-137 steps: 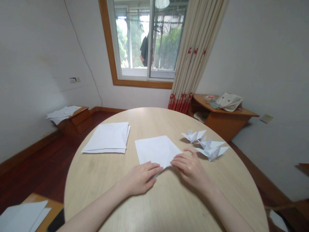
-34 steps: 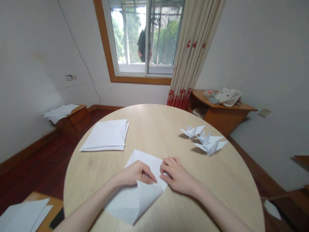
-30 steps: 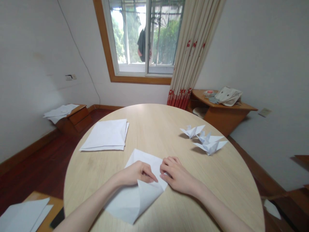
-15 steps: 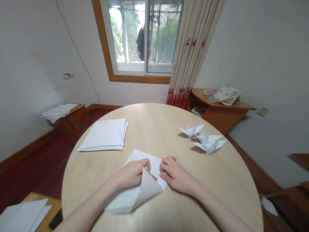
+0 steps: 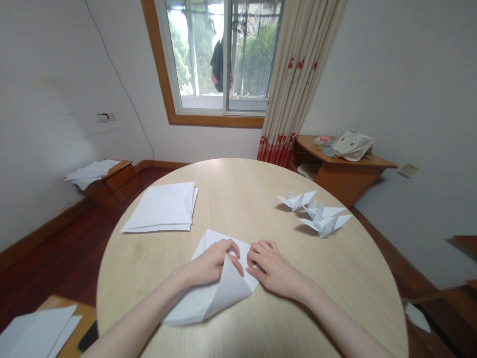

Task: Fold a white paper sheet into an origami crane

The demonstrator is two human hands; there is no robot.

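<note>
My white sheet (image 5: 186, 306) lies on the round table (image 5: 242, 189) close in front of me, its near side curling up in a flap (image 5: 231, 288). My left hand (image 5: 206, 266) is at that flap, two digits visibly apart; whether it pinches paper I can't tell. My right hand (image 5: 276, 273) is curled at the sheet's right edge, its grip unclear. Best to steady that edge and align the layers before pressing any crease.

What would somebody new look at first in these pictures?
Probably the left hand and right hand at a white sheet with a curled-up flap, on the near half of the round table. Next, maybe the folded paper birds toward the table's right side. The cream curtain with red patterns by the bright window stands out too.
</note>
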